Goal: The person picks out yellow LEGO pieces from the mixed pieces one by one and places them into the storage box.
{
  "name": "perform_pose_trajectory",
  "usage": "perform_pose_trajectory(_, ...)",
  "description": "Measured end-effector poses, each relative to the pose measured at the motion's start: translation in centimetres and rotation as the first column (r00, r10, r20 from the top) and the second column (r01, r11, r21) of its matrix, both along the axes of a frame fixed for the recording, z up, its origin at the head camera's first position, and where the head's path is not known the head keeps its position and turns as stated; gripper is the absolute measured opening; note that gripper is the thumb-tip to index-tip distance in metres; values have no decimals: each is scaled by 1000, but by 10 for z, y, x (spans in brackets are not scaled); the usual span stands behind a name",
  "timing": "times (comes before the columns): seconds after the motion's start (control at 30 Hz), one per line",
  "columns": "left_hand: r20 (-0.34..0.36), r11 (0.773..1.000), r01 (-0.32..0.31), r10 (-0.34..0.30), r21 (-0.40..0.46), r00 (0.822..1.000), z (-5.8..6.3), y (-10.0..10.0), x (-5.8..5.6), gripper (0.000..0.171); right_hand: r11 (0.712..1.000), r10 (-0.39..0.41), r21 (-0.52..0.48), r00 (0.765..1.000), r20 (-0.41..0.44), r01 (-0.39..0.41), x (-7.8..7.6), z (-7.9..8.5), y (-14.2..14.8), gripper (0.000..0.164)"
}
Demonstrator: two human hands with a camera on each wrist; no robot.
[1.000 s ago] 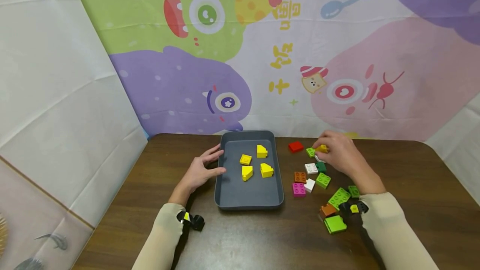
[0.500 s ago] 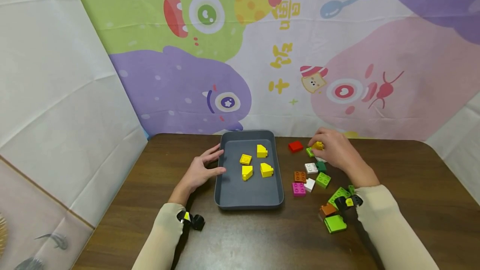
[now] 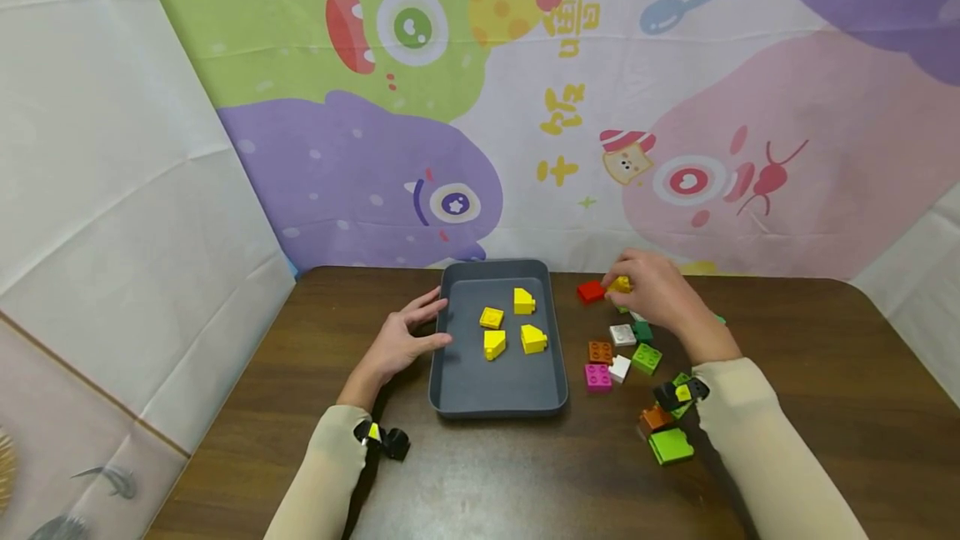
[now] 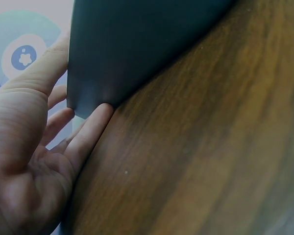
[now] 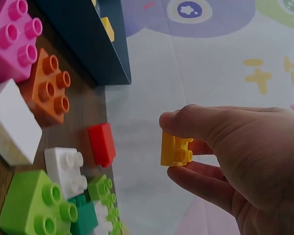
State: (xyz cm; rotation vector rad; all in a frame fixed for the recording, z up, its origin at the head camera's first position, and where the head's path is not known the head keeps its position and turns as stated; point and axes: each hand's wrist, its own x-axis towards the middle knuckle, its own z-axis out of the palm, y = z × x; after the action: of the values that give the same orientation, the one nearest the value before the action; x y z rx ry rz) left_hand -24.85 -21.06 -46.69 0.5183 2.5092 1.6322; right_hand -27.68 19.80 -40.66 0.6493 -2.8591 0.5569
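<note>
A yellow toy brick [image 5: 175, 149] is pinched between the thumb and fingers of my right hand [image 3: 654, 286], raised over the loose bricks near the table's back edge. In the right wrist view its studs face the palm. My left hand [image 3: 397, 347] rests along the left side of a dark grey tray [image 3: 495, 394], fingers spread. The left wrist view shows its fingertips touching the tray's outer wall [image 4: 132, 49]. Inside the tray lie several yellow bricks [image 3: 492, 318], spaced apart.
Right of the tray, loose bricks are scattered: a red one [image 3: 591, 292], a white one [image 3: 622, 335], an orange one [image 3: 600, 352], a pink one [image 3: 597, 377] and green ones [image 3: 671, 446]. A printed cloth [image 3: 570, 215] hangs behind the brown table [image 3: 480, 482].
My right hand has lifted the yellow brick from among the loose bricks and moved left with it, toward the red brick. My left hand and the tray have stayed in place.
</note>
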Motion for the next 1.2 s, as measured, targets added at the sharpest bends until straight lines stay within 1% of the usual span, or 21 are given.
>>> perform_pose_trajectory(0.17, 3, 1000, 2, -2, 1, 1000, 1, 0, 0, 66, 1000, 7, 20, 1000, 10, -8, -3, 2, -10, 15)
perform_pose_trajectory(0.37, -1, 1000, 4, -4, 1, 1000, 1, 2, 0, 64, 999, 18, 44, 1000, -3, -17, -8, 3, -20, 15)
perform_pose_trajectory(0.83, 0, 1000, 3, -3, 1, 1000, 1, 1, -1, 66, 998, 45, 48, 999, -9, -44, -13, 11, -42, 12)
perform_pose_trajectory(1.03, 7, 1000, -4, 4, -5, 1000, -1, 0, 0, 65, 998, 48, 46, 999, 9, -48, -14, 14, -55, 12)
perform_pose_trajectory(1.2, 10, 1000, -5, 5, -1, 1000, -1, 0, -1, 65, 997, 51, 51, 999, 1, -51, -15, 17, -65, 13)
